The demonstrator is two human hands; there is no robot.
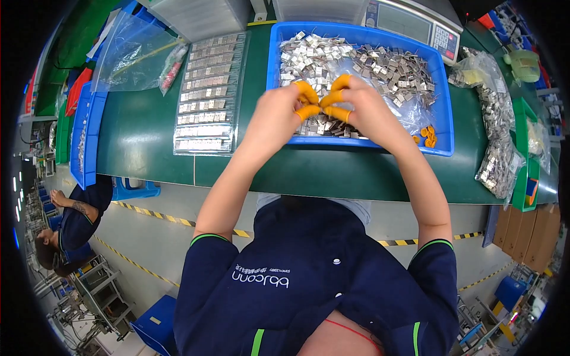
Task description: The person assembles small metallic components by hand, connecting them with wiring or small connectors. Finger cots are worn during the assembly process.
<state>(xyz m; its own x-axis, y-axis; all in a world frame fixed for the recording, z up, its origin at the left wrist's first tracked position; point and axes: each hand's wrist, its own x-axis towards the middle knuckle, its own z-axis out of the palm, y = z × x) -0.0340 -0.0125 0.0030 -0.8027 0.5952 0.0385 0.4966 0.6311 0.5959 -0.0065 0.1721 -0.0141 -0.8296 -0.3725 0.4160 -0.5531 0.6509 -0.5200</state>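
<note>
Over the blue tray my left hand and my right hand meet, fingertips almost touching. Orange finger cots cover the thumbs and the fingers beside them. Both hands are closed in a pinch; whatever lies between the fingertips is too small to make out. Beneath them, the tray holds a heap of small whitish metal parts on the left and greyer metal parts with thin leads on the right. Loose orange finger cots lie in its near right corner, beside clear plastic film.
Left of the tray lies a clear plastic holder with rows of similar parts. A scale stands behind. Bagged parts and a green bin are at right. Another blue tray and a co-worker are at left.
</note>
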